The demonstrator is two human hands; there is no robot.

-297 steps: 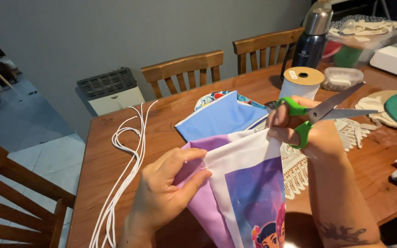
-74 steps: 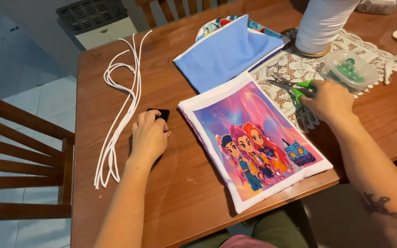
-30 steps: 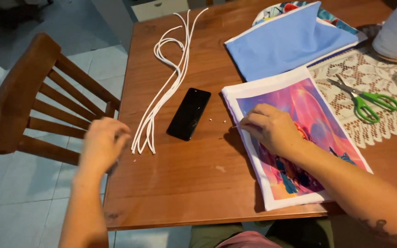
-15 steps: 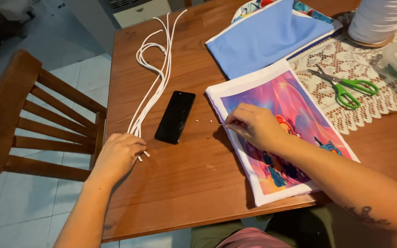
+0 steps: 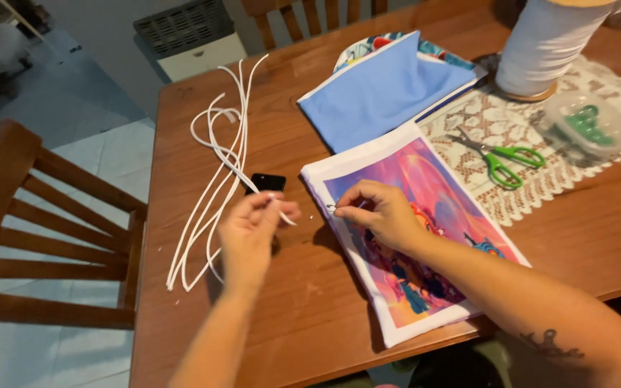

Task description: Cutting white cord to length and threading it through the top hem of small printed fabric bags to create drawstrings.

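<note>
My left hand (image 5: 249, 233) pinches cord end (image 5: 287, 218), right hand (image 5: 375, 214) pinches fabric (image 5: 425, 237) edge, mid-frame — cord could slip bc thin grip.

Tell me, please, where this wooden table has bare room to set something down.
Bare wood lies at the near left corner of the brown wooden table, below the white cords, and at the right edge beyond the lace mat. The centre is crowded: printed colourful fabric, blue cloth, green-handled scissors.

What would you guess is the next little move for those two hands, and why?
Probably bringing the cord end across to the printed fabric's edge. The left hand pinches the tip of a white cord, and the right hand holds something small and shiny at that edge, close by.
</note>
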